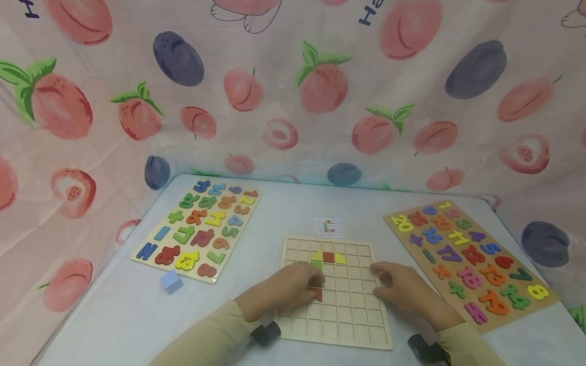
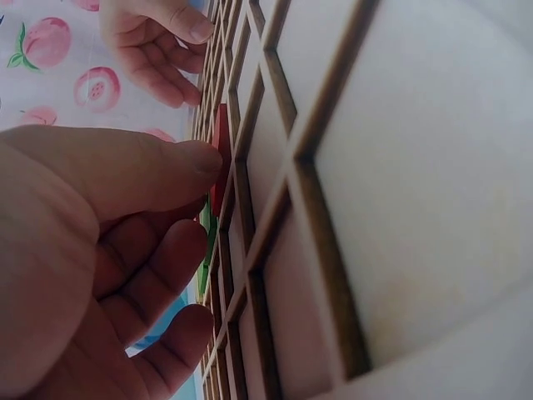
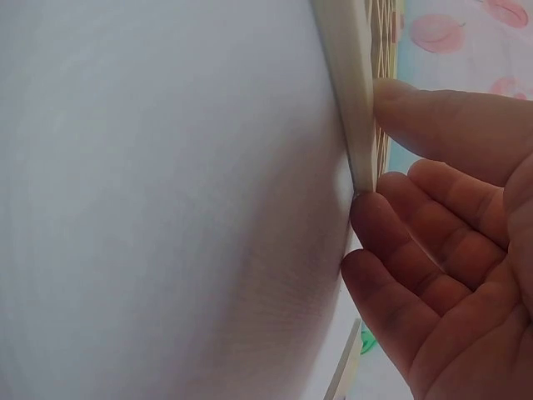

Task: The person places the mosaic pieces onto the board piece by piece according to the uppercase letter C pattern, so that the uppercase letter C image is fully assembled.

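A wooden grid board [image 1: 348,315] lies in the middle of the table. Near its top sit yellow, red and green tiles [image 1: 327,257]. My left hand [image 1: 308,284] reaches onto the board; its thumb [image 2: 179,162] and curled fingers hold a red tile [image 2: 221,137] against a cell, with a green tile [image 2: 206,229] just beyond. My right hand [image 1: 384,280] rests at the board's right edge [image 3: 354,100], the thumb [image 3: 441,117] on top and the fingertips against the side, holding nothing.
A small pattern card [image 1: 329,227] lies behind the board. One number puzzle board [image 1: 201,226] lies at the left and another [image 1: 471,259] at the right. A light blue block [image 1: 171,281] sits front left. Fruit-print cloth walls in the table.
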Demonstrator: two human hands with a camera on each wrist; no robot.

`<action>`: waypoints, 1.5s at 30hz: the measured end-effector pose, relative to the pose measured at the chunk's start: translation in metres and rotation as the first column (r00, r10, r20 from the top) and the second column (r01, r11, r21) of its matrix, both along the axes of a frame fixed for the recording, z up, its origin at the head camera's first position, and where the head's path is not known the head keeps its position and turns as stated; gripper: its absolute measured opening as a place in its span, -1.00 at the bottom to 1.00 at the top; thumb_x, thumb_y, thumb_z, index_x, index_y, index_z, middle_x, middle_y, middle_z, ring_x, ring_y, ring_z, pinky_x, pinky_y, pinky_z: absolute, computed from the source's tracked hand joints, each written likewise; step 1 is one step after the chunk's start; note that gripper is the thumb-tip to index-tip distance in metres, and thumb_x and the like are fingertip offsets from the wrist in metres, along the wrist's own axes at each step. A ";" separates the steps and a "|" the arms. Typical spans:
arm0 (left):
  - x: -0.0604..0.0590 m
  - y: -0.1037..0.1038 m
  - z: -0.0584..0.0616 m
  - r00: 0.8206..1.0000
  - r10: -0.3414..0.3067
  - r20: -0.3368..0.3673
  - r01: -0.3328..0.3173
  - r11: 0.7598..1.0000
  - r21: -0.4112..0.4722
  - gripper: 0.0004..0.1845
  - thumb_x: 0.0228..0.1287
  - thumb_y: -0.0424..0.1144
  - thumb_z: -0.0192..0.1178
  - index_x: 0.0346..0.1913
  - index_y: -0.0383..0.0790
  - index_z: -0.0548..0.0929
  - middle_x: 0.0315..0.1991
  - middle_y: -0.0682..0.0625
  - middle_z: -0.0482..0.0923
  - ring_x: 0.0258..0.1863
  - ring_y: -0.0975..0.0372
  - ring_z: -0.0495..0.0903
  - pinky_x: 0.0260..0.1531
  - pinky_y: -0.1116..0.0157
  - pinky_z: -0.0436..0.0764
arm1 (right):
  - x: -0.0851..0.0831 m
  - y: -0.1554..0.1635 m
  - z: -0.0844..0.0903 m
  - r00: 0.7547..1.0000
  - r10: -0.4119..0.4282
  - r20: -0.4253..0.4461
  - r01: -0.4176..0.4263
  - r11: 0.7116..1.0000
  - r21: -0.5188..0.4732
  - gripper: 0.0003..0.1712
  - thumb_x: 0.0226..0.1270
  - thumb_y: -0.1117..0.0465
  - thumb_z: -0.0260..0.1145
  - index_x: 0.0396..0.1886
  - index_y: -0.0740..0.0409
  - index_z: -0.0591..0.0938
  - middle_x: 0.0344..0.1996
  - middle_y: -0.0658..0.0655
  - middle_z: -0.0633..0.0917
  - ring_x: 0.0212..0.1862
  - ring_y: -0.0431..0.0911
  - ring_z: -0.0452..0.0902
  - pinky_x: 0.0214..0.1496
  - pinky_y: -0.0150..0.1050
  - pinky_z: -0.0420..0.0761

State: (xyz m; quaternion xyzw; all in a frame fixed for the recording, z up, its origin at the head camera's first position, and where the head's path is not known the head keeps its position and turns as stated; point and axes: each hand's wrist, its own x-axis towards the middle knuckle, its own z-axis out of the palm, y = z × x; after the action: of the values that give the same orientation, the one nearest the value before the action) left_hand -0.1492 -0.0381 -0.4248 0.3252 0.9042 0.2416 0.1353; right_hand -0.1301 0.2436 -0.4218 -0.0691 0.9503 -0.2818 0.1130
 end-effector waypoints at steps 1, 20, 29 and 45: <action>0.000 0.000 0.000 1.000 0.001 -0.002 -0.001 1.000 0.000 -0.74 0.27 -0.29 0.38 0.01 -0.13 0.71 -0.14 0.19 0.65 -0.08 0.39 0.58 0.00 0.39 0.55 | 0.000 0.000 0.000 1.000 0.001 -0.001 -0.001 1.000 -0.001 -0.34 0.12 0.18 0.51 0.25 0.21 0.57 0.21 0.30 0.59 0.20 0.22 0.53 0.25 0.19 0.43; -0.008 -0.030 0.006 0.981 0.157 0.114 -0.162 0.986 0.041 -0.65 0.21 -0.32 0.31 0.08 -0.14 0.69 -0.05 0.11 0.62 -0.06 0.26 0.54 0.08 0.18 0.55 | -0.001 0.000 -0.001 1.000 0.006 -0.007 -0.006 1.000 0.014 -0.35 0.12 0.17 0.51 0.24 0.23 0.57 0.15 0.30 0.62 0.17 0.22 0.54 0.22 0.20 0.45; -0.011 -0.051 0.005 0.972 0.216 0.091 -0.220 0.975 0.037 -0.68 0.19 -0.32 0.31 0.04 -0.17 0.70 -0.06 0.03 0.64 -0.03 0.16 0.57 0.07 0.11 0.56 | -0.002 0.000 -0.002 1.000 -0.001 0.008 0.001 1.000 0.014 -0.32 0.11 0.16 0.52 0.25 0.22 0.57 0.18 0.31 0.60 0.19 0.23 0.52 0.24 0.21 0.43; -0.006 -0.086 -0.002 0.949 0.294 0.116 -0.301 0.953 0.045 -0.65 0.15 -0.34 0.34 0.05 -0.17 0.69 -0.03 0.02 0.64 0.05 0.10 0.58 0.09 0.04 0.56 | -0.001 0.000 0.001 1.000 -0.002 0.011 0.002 1.000 0.008 -0.32 0.12 0.16 0.52 0.25 0.21 0.56 0.16 0.30 0.62 0.18 0.22 0.53 0.23 0.21 0.43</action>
State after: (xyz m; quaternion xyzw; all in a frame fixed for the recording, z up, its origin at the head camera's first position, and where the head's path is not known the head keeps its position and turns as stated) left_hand -0.1556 -0.1246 -0.4270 0.1757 0.9263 0.3044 0.1356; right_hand -0.1312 0.2433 -0.4209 -0.0660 0.9508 -0.2787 0.1180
